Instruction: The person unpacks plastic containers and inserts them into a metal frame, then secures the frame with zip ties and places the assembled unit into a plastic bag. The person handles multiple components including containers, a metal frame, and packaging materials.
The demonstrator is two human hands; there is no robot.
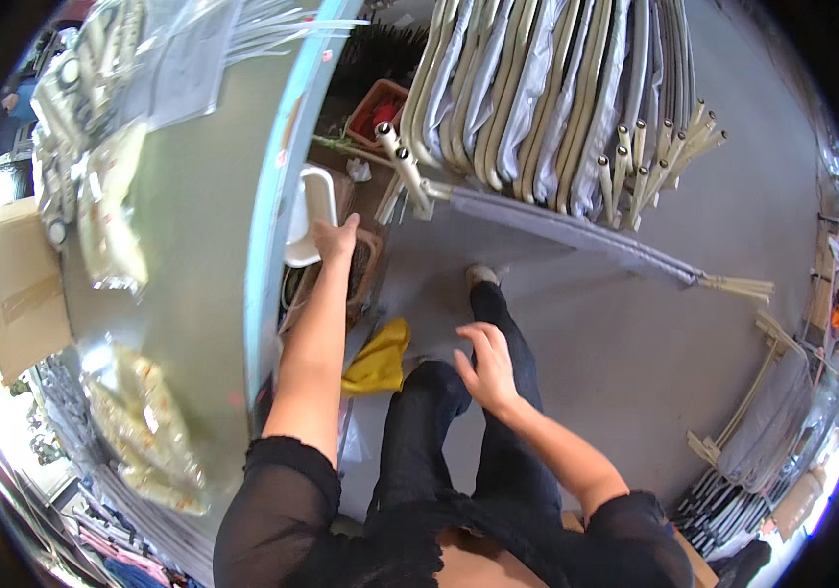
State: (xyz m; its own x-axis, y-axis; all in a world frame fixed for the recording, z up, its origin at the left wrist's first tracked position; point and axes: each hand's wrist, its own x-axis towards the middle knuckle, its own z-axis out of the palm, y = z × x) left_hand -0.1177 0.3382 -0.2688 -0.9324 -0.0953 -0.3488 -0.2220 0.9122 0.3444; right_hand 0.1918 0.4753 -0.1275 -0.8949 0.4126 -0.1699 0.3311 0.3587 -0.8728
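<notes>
My left arm reaches forward beside the blue-edged table. My left hand (335,241) is closed on the near right rim of a white plastic tray (322,192), with the thumb pointing up and some of the fingers hidden. Part of the tray is cut off from sight by the table edge. In front of my body, my right hand (488,367) hangs in the air with its fingers apart and holds nothing. A yellow cloth (378,360) lies low between my left forearm and my leg.
Bent cream metal tubes (517,108), some wrapped in plastic, stand ahead, with a wrapped bar (576,231) across their front. Bagged parts (150,431) and a cardboard box (23,289) are on the left. An orange bin (377,110) sits beyond the tray. Wrapped frames (767,421) lean at right.
</notes>
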